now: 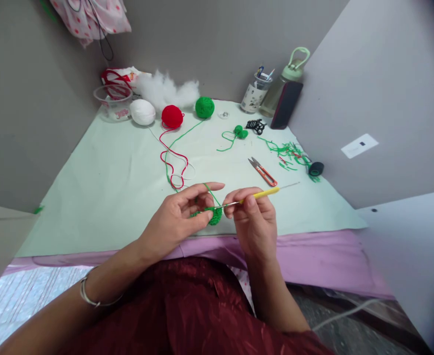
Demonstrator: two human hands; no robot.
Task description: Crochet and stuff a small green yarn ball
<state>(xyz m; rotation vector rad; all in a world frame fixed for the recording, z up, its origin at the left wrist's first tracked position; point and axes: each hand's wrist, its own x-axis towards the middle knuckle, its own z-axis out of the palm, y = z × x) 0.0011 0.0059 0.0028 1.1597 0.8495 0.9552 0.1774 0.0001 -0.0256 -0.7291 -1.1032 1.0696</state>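
Observation:
Between the thumb and fingers of my left hand is a small green crochet piece, partly hidden by the fingers. Green yarn runs from the piece up over my raised left index finger. My right hand grips a crochet hook by its yellow handle, and the metal tip touches the top edge of the piece. A thinner metal end sticks out of the handle to the right. Farther back sits the green yarn ball, its strand trailing toward my left hand.
A red yarn ball, white yarn ball, fluffy stuffing and plastic tub line the back left. Orange thread snips, small green pieces and yarn scraps lie right. A phone leans against a bottle.

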